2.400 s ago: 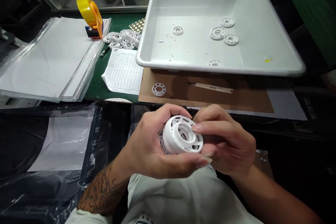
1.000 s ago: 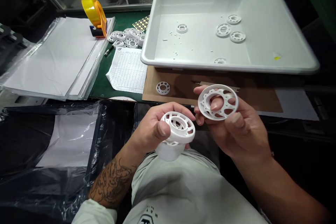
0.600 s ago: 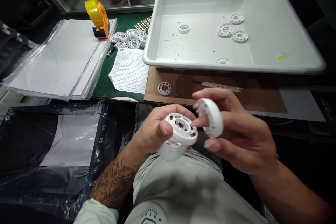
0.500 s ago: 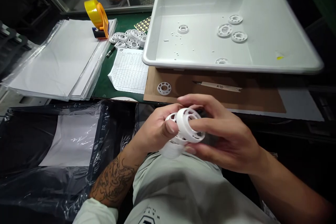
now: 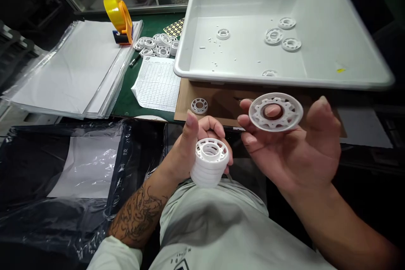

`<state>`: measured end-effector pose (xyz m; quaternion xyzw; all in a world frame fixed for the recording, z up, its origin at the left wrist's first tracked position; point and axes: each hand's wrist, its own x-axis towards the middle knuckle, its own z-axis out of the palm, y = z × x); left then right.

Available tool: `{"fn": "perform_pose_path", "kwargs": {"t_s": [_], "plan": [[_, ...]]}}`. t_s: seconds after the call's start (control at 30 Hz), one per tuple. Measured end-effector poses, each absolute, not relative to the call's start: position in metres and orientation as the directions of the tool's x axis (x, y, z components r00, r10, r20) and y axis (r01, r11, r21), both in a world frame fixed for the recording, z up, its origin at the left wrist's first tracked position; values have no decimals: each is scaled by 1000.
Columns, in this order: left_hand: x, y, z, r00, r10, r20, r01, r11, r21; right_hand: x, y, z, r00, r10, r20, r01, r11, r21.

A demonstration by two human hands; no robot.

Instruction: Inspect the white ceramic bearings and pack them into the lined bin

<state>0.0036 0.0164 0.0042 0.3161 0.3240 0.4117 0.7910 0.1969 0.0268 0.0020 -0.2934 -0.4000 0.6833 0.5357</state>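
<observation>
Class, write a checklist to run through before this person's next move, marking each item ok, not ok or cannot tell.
1. Left hand holds the stack of white rings: ok.
2. Right hand has its thumb on the spoked white ring: not ok, the thumb stands away.
3. Spoked white ring is apart from the stack: ok.
4. Far side of the stack is undamaged: cannot tell, it faces away.
5. White tray is free of loose white bits: not ok, several lie scattered.
</observation>
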Motion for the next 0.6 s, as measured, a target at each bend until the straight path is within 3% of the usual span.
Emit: {"fn": "perform_pose_path", "kwargs": {"t_s": [0.07,0.17,0.27,0.33,0.4,0.47,0.53,0.6], "plan": [[4,17,5,442,857,-265,-439,464,769,195,24,3,-254,963,87,-447,-37,-894],[4,14,2,411,873,-262,-429,438,790,191,20,6,-255,927,276,-201,228,-953],[2,10,-5,345,906,-245,-395,377,838,188,20,9,-451,776,441,52,517,-855],[1,8,-8,323,917,-234,-360,348,866,188,21,7,-548,690,473,74,604,-794],[0,8,-9,334,912,-236,-349,352,869,188,24,3,-496,744,448,-6,513,-859],[0,9,-7,366,896,-251,-347,382,857,190,26,-3,-345,873,344,-204,288,-936],[0,11,-3,396,880,-262,-348,408,844,191,27,-6,-219,953,209,-390,110,-914],[0,13,1,402,874,-272,-351,422,836,191,26,-6,-179,970,162,-426,72,-902]]}}
